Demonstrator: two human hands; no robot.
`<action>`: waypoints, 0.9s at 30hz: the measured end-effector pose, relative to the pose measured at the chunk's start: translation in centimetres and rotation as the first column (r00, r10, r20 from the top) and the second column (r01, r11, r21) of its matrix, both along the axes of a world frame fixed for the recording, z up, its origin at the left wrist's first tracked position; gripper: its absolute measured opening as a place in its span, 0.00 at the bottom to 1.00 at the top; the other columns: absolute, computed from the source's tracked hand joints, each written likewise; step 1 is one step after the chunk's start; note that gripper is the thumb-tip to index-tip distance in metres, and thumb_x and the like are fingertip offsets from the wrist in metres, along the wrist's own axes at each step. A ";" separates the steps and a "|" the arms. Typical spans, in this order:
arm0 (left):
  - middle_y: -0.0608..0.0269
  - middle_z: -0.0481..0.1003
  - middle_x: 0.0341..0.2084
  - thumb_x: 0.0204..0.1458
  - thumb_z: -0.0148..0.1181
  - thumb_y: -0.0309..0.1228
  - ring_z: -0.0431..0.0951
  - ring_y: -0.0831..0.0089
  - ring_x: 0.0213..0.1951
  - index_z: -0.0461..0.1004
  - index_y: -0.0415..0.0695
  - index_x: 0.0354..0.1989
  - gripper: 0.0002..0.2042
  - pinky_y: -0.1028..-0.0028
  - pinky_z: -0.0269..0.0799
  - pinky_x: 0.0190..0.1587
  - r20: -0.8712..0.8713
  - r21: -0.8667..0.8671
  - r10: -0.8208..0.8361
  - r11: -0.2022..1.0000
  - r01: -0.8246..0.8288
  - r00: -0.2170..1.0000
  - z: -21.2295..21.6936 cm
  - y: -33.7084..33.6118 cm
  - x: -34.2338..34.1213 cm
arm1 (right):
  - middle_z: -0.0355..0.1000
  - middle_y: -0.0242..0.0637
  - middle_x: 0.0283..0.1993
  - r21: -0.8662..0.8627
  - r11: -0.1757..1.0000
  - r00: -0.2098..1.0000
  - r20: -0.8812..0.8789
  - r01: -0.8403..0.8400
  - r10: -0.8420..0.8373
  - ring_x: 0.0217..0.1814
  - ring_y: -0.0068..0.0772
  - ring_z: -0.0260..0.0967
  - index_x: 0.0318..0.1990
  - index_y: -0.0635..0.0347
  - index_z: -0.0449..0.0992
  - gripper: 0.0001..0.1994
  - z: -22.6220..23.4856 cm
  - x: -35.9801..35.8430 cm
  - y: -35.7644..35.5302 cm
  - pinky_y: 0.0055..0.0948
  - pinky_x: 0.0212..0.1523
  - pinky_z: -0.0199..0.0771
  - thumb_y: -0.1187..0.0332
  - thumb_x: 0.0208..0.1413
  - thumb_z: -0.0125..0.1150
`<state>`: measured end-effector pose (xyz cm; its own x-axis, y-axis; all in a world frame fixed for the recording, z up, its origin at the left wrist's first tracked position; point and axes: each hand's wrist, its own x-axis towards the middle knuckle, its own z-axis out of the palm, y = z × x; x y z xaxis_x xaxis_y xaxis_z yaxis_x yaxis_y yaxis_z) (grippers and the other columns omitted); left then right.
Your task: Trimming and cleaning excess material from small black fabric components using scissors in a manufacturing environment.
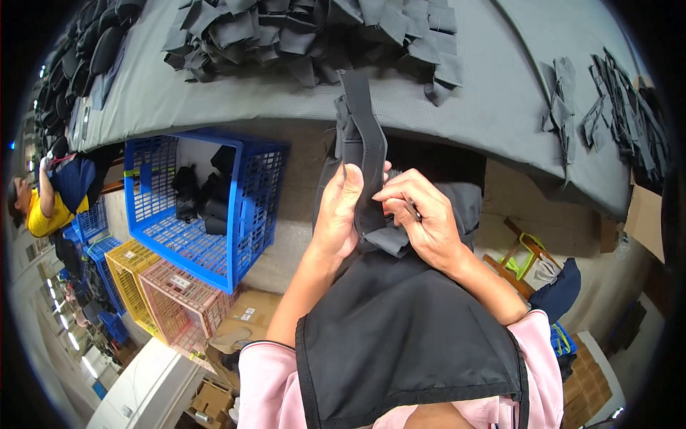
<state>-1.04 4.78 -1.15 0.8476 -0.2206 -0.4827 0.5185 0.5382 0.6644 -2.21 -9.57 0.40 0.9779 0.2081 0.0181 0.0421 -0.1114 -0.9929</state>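
Note:
My left hand [341,209] is closed round a black fabric strip [366,132], its thumb pressed on the near side. The strip stands up from the hand, folded in layers, and its upper end reaches toward the table edge. My right hand [423,218] is closed beside the strip's right edge, thumb and forefinger pinched close to the cloth. A small dark tool [413,209] pokes out between its curled fingers; its kind cannot be made out. More dark cloth hangs below both hands, over the black apron [411,329] on my lap.
A grey-covered table [286,107] spans the far side, bearing a heap of dark fabric pieces [307,32] and strip bundles [614,107] at right. A blue crate [232,214] with black items stands left, near yellow [132,286] and pink crates [182,293]. Another person [50,200] is far left.

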 end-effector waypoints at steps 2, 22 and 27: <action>0.59 0.71 0.40 0.54 0.50 0.50 0.72 0.76 0.39 0.67 0.38 0.47 0.25 0.77 0.69 0.43 -0.005 -0.028 0.011 1.000 -0.011 1.000 -0.4 0.5 0.1 | 0.68 0.39 0.32 -0.033 0.998 0.999 -0.006 -0.050 0.050 0.30 0.31 0.69 0.36 0.64 0.72 0.08 -0.1 -0.7 0.0 0.26 0.32 0.69 0.82 0.48 0.55; 0.62 0.72 0.41 0.59 0.46 0.35 0.74 0.73 0.42 0.66 0.39 0.48 0.14 0.70 0.72 0.47 -0.135 -0.410 0.119 0.897 -0.164 0.984 0.4 1.2 1.0 | 0.65 0.33 0.25 -0.493 0.861 0.898 0.424 0.124 0.113 0.22 0.32 0.65 0.30 0.59 0.74 0.12 0.9 -1.9 -0.6 0.27 0.22 0.64 0.71 0.35 0.68; 0.62 0.73 0.39 0.59 0.47 0.35 0.74 0.73 0.41 0.67 0.39 0.47 0.14 0.71 0.72 0.45 -0.134 -0.394 0.099 0.908 -0.145 0.986 0.3 1.3 1.1 | 0.64 0.32 0.24 -0.455 0.874 0.877 0.474 0.170 0.076 0.21 0.32 0.65 0.30 0.59 0.74 0.11 1.0 -2.1 -1.1 0.27 0.22 0.63 0.71 0.36 0.67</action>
